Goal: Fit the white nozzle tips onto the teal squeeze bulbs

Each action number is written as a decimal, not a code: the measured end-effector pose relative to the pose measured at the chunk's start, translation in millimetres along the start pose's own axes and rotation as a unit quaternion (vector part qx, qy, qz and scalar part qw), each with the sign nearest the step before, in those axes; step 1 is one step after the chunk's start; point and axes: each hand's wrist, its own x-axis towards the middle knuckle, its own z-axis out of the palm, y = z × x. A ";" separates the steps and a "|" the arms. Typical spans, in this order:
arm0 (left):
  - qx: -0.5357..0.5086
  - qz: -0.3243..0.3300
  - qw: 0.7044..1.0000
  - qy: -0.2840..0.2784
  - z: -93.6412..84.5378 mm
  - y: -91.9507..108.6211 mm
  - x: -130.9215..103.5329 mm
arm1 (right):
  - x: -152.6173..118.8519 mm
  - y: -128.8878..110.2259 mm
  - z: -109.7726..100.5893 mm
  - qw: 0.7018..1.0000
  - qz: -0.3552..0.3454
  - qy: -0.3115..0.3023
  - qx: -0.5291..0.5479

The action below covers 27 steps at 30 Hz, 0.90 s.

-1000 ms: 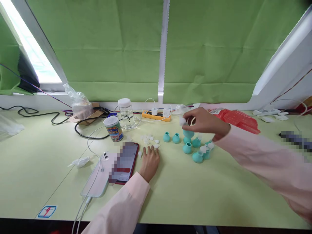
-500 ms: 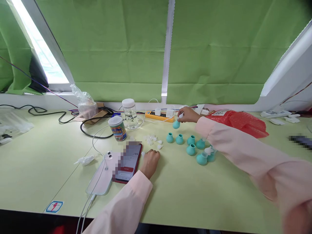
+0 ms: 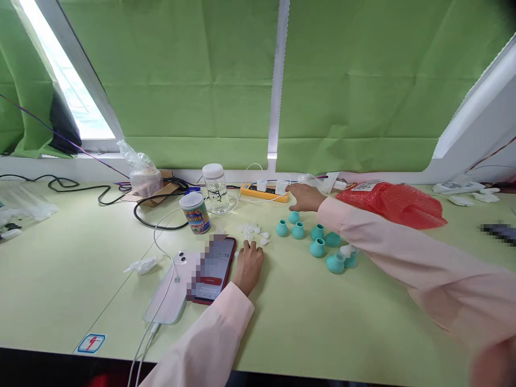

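Beside the red-cased phone [image 3: 215, 269], my left hand [image 3: 249, 266] rests on the table with slightly spread fingers, holding nothing visible. Small white pieces [image 3: 250, 230] lie just beyond its fingertips. My right hand [image 3: 304, 198] is open above a small teal bottle [image 3: 294, 217] at the back of the group, thumb and index finger apart. Several more teal bottles with open necks, such as one [image 3: 317, 248] at the middle, stand to the right and nearer. A white piece [image 3: 345, 251] shows by the bottles at the right, partly beside my sleeve.
A printed can [image 3: 195, 214] and a lidded clear jar [image 3: 216, 191] stand left of the white pieces. Behind are an orange power strip [image 3: 264, 193] and a red plastic bag [image 3: 395, 203]. A pale phone [image 3: 169, 290] with a white cable lies at the left front.
My right hand has let go of the white piece and teal bottle it was at; the bottle now stands lower, under the hand. The fingers of my left hand have stretched out a little.
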 end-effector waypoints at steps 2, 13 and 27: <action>-0.011 -0.001 1.000 0.008 1.4 -0.7 0.8 | -13.2 -12.8 -14.6 0.999 -0.037 0.027 -0.010; -0.064 -0.027 0.997 0.033 1.9 -2.1 1.1 | -100.6 -55.9 -31.5 0.981 -0.186 0.000 0.054; -0.215 -0.072 0.970 0.086 -18.2 -15.9 0.0 | -181.3 -146.8 59.1 0.882 -0.426 -0.018 0.202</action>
